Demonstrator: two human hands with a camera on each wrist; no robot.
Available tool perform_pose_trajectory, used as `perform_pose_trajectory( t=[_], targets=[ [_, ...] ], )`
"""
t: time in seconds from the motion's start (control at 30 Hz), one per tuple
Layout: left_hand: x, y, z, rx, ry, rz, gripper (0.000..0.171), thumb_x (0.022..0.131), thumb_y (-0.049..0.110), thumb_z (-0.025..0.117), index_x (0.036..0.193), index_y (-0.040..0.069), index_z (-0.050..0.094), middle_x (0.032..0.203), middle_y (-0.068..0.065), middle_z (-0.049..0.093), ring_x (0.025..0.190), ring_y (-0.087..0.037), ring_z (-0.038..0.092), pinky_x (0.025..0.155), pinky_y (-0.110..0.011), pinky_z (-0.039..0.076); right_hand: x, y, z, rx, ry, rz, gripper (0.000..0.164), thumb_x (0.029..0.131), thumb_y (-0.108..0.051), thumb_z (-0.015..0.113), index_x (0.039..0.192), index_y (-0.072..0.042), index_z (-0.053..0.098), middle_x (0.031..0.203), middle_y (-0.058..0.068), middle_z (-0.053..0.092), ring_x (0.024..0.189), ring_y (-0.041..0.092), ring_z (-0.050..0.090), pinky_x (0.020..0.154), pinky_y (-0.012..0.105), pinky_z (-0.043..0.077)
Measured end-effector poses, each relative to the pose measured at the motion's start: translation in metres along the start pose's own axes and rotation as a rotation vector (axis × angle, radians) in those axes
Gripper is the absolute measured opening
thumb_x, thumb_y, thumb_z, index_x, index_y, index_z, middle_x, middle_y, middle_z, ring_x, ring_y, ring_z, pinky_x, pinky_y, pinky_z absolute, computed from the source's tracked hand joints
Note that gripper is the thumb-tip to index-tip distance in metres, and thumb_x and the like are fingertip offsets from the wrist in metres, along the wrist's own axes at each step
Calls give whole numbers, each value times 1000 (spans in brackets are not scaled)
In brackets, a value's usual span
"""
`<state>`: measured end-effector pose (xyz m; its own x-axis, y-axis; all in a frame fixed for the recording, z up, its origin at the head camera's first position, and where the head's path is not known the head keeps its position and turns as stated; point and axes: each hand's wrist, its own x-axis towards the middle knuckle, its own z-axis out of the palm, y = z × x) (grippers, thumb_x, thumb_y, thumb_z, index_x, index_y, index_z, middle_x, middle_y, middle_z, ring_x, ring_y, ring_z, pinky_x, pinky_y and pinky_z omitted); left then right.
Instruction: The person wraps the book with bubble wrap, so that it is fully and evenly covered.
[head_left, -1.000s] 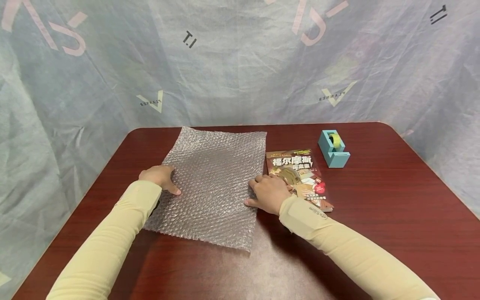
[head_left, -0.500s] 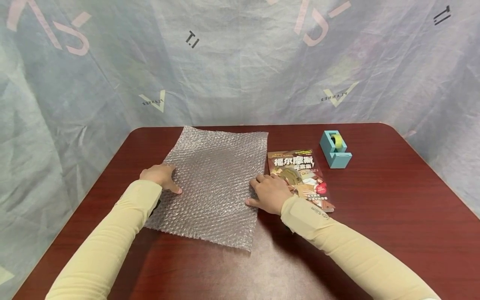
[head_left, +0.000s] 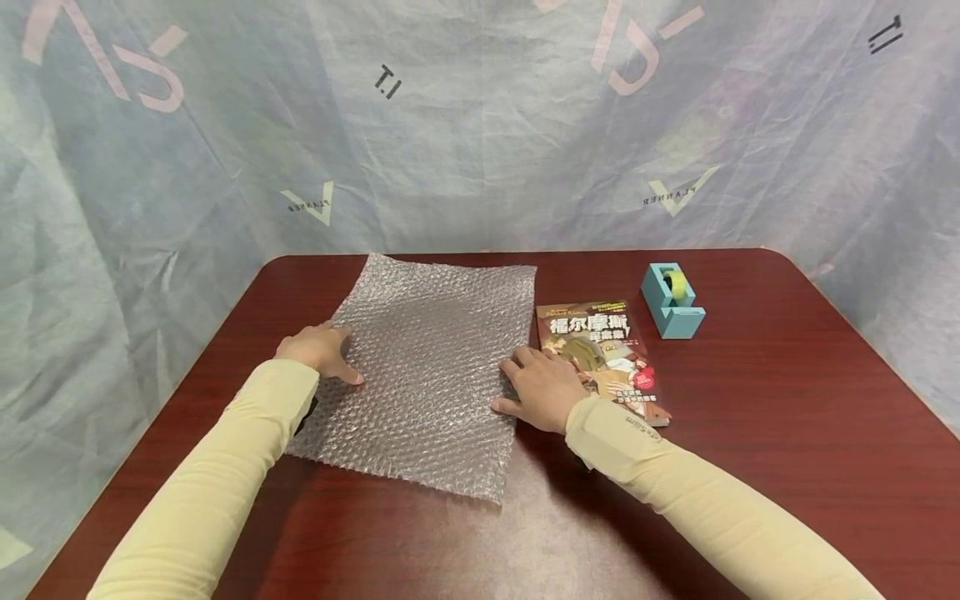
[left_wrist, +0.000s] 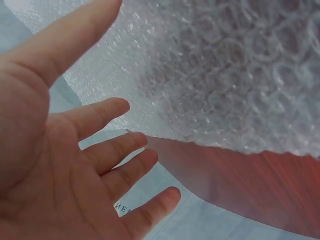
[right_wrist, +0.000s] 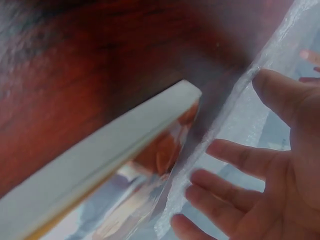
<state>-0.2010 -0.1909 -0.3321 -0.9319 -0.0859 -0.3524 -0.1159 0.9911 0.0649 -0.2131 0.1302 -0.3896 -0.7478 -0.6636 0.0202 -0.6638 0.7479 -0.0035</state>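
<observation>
A bubble wrap sheet (head_left: 431, 375) is lying flat, left of the middle of the reddish-brown table (head_left: 765, 383). Little is changing since the 2 earlier head views: the left hand (head_left: 318, 354) and right hand (head_left: 542, 390) are staying at its 2 long sides, so the sheet is probably being steadied. Both hands are gripping nothing, fingers spread wide; I cannot tell how firmly they are pressing. A book (head_left: 622, 364) is lying just beside the sheet's right edge, a tape dispenser (head_left: 673, 310) standing beyond. Printed grey cloth (head_left: 480, 150) is hanging around the table.
</observation>
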Motion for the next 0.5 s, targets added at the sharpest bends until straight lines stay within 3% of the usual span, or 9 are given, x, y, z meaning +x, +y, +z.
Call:
perform_pose_trajectory(
  t=[0.23, 0.5],
  targets=[
    [1, 2, 1, -14, 20, 13, 89, 90, 33, 77, 155, -6, 30, 159, -35, 21, 144, -53, 25, 110, -68, 30, 0, 1, -1, 33, -4, 2, 65, 97, -51, 64, 140, -2, 59, 148, 24, 47, 137, 39, 46, 114, 56, 33],
    [3, 9, 6, 7, 85, 36, 83, 94, 34, 73, 155, -4, 33, 157, -32, 31, 141, -51, 33, 105, -67, 37, -1, 3, -2, 45, -4, -8, 65, 98, -53, 62, 140, -3, 59, 144, 19, 52, 134, 36, 50, 113, 56, 35]
  ],
)
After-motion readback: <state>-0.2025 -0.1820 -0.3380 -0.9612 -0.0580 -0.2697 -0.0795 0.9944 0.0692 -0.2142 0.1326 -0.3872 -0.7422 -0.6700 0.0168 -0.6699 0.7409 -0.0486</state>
